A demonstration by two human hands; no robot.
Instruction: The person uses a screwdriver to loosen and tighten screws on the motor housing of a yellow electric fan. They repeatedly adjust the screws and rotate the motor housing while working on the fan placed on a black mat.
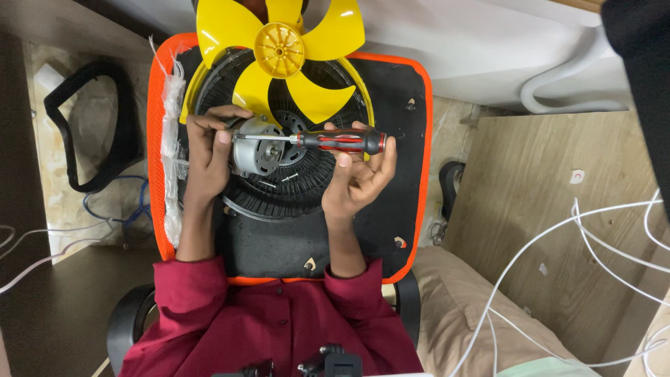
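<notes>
My left hand (206, 150) grips a grey metal fan motor (259, 151) above a round black fan grille (293, 185). My right hand (359, 174) holds a screwdriver (328, 140) with a red and black handle, its shaft pointing left with the tip at the motor's top edge near my left thumb. A yellow fan blade (280, 49) lies at the grille's far side. All of it rests on a black board with an orange rim (401, 202) in front of me.
A black chair armrest (84, 126) and loose cables lie left on the floor. A wooden panel (558, 209) with white cables (558, 237) across it stands right. A white wall and grey hose (558, 87) are beyond.
</notes>
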